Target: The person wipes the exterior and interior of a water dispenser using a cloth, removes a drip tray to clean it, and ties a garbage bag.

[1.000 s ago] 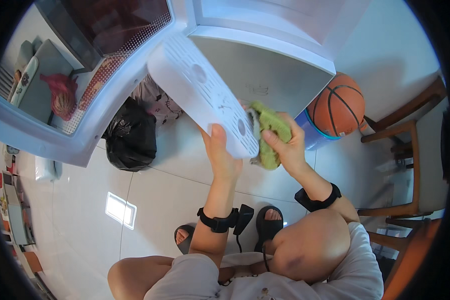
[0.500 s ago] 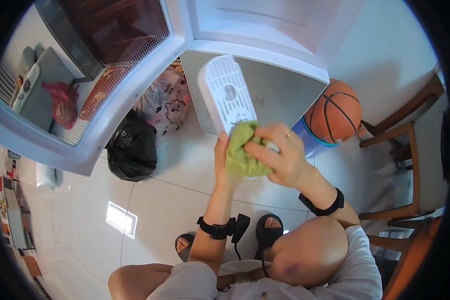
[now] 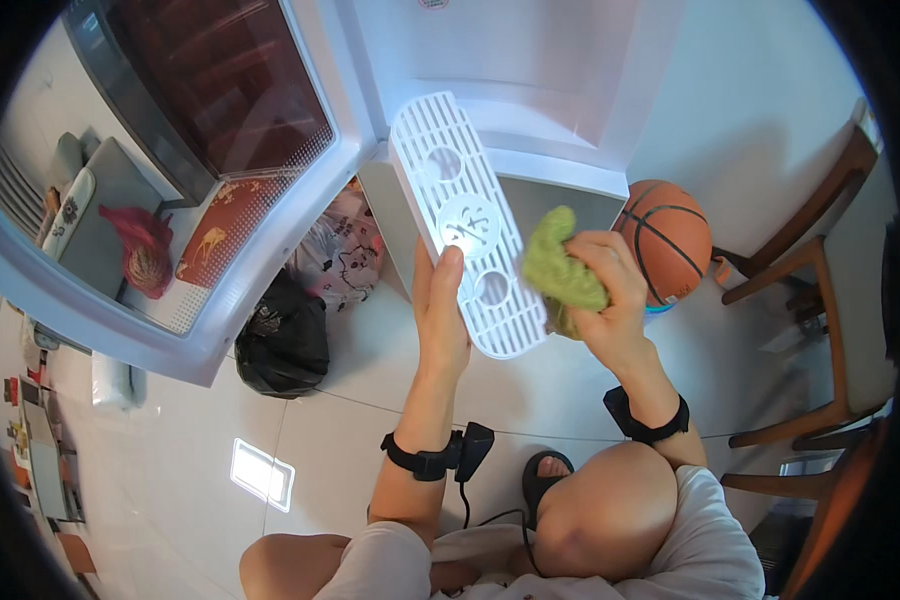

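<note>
My left hand point(image 3: 440, 300) grips the long edge of a white slatted plastic tray point(image 3: 482, 185), thumb on its face and the other fingers hidden behind. The tray has round openings and a round patterned plate in its middle; it is held up at a slant before the open cabinet. Just to the right of its lower end, my right hand point(image 3: 610, 285) is closed round a bunched green cloth point(image 3: 560, 265). The cloth hangs beside the tray, close to its right edge.
An open glass-fronted door point(image 3: 185, 350) spreads across the left. Below it sit a black plastic bag point(image 3: 282, 340) and a printed bag point(image 3: 340, 250). A basketball point(image 3: 665, 240) rests in a blue bucket point(image 3: 660, 312) at right, near wooden chairs point(image 3: 830, 340).
The cloth and my right hand have come off the tray's lower end and moved right. The tray now shows its full slatted face.
</note>
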`<action>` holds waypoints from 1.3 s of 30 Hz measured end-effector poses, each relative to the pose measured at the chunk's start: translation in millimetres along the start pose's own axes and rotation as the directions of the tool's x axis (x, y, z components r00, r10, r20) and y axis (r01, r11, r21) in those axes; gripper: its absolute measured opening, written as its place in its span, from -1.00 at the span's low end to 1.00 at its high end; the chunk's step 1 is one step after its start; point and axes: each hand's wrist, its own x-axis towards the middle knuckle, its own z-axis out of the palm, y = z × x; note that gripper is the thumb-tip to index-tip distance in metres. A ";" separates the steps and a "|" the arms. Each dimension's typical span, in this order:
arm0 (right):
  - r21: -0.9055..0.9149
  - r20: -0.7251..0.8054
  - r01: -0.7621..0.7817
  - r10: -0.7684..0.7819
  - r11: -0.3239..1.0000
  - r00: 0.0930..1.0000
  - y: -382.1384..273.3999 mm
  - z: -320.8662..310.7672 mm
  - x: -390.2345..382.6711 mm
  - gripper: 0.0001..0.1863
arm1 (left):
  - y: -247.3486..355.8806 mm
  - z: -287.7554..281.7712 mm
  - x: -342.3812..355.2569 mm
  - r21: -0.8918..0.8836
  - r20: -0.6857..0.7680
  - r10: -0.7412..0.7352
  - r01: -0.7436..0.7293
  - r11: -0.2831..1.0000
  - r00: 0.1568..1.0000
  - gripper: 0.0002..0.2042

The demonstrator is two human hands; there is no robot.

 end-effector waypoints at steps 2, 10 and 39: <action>0.133 -0.146 -0.052 0.072 0.990 0.987 0.6 0.3 1.7 -0.56 | 13.4 4.4 11.4 0.077 0.086 0.025 -0.032 0.996 0.996 -0.55; 0.467 -0.102 -0.267 0.351 0.843 0.931 0.7 -7.7 5.2 -0.42 | 72.8 4.2 51.3 0.356 0.326 -0.482 0.367 0.860 0.813 -0.49; 0.852 0.388 -0.521 0.739 -0.059 0.551 -28.9 15.1 83.0 -0.40 | 99.4 25.8 78.1 0.643 0.764 0.219 -0.743 -0.185 0.607 -0.41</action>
